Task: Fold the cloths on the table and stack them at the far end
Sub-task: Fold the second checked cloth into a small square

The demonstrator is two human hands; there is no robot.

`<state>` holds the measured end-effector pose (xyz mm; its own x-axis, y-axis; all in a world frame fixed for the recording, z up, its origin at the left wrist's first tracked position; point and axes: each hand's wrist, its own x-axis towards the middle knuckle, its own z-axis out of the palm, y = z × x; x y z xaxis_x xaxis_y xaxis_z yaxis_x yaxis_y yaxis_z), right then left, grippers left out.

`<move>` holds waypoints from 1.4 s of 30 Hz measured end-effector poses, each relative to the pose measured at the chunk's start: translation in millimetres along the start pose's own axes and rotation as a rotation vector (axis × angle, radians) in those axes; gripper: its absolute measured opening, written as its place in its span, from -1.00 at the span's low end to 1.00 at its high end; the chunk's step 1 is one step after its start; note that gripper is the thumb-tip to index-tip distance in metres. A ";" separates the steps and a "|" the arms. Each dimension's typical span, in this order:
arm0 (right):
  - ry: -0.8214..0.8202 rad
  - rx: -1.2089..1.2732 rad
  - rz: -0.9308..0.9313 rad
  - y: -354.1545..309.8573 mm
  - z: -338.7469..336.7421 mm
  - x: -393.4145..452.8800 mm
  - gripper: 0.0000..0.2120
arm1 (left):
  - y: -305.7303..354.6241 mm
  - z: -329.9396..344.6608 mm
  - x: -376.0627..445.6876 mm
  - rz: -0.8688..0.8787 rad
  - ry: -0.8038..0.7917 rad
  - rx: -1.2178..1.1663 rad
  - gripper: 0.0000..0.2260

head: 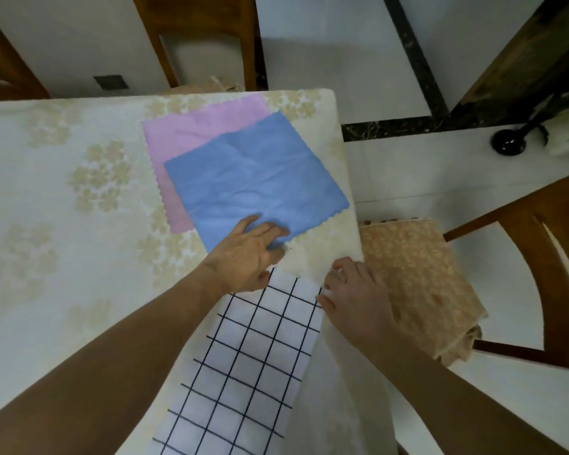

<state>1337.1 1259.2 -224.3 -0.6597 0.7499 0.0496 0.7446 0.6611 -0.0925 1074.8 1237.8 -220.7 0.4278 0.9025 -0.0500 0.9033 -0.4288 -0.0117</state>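
A white checked cloth (pixel 243 356) with dark grid lines lies lengthwise along the table's right edge, running towards me. My right hand (pixel 355 297) pinches its far right corner. My left hand (pixel 247 254) lies flat with its fingers spread on the near edge of a blue cloth (pixel 257 178), and its thumb is beside the checked cloth's far left corner. The blue cloth lies unfolded and askew at the far right of the table. It partly covers an unfolded pink cloth (pixel 194 133) beneath it.
The table (pixel 63 208) has a cream floral covering; its right edge runs beside my right hand. A wooden chair (pixel 536 244) with a peach cushion (pixel 418 284) stands to the right. Another wooden chair (pixel 197 37) stands at the far end. Beyond are white floor tiles.
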 end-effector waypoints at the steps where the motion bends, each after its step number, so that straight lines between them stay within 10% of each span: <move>1: -0.007 0.004 0.007 -0.2 0.2 -0.4 -0.78 | -0.8 0.0 0.0 -0.003 -0.008 -0.009 -0.66; 15: -0.066 -0.059 0.036 -3.0 -2.7 4.1 -0.57 | 1.3 -1.9 8.9 0.058 -0.038 0.018 -0.86; 32: -0.117 0.070 0.000 -10.8 -11.2 14.0 -0.82 | -2.9 -24.0 -7.2 0.088 0.120 0.029 -0.80; 42: 0.148 0.052 0.017 -13.2 -30.5 6.9 -0.91 | 4.5 -39.6 -14.4 0.017 0.241 0.087 -0.89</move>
<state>1325.8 1256.4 -192.4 -0.6218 0.7591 0.1930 0.7469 0.6488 -0.1455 1074.0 1224.5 -180.5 0.4473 0.8742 0.1888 0.8944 -0.4363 -0.0989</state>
